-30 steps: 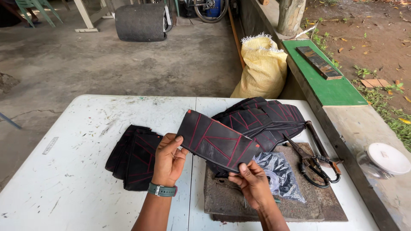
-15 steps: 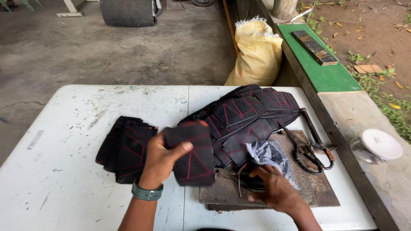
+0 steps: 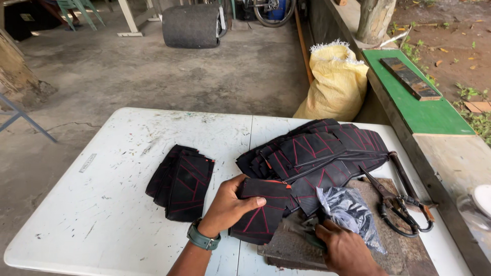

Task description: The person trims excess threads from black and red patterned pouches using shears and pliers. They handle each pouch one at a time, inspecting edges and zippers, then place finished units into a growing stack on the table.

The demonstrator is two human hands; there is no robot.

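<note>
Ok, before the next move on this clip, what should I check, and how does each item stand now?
1. Left hand on the black stitched piece: ok, grip over its left edge.
2. Right hand holding something: cannot tell what.
3. Small pile apart from the big heap: ok.
4. Scissors away from both hands: ok.
5. Plastic bag off the piece: ok.

- The left hand [image 3: 227,207] has lowered the black piece [image 3: 261,209] onto the table [image 3: 102,204], near its front edge.
- The right hand [image 3: 348,250] moved down onto the board [image 3: 291,250].
</note>
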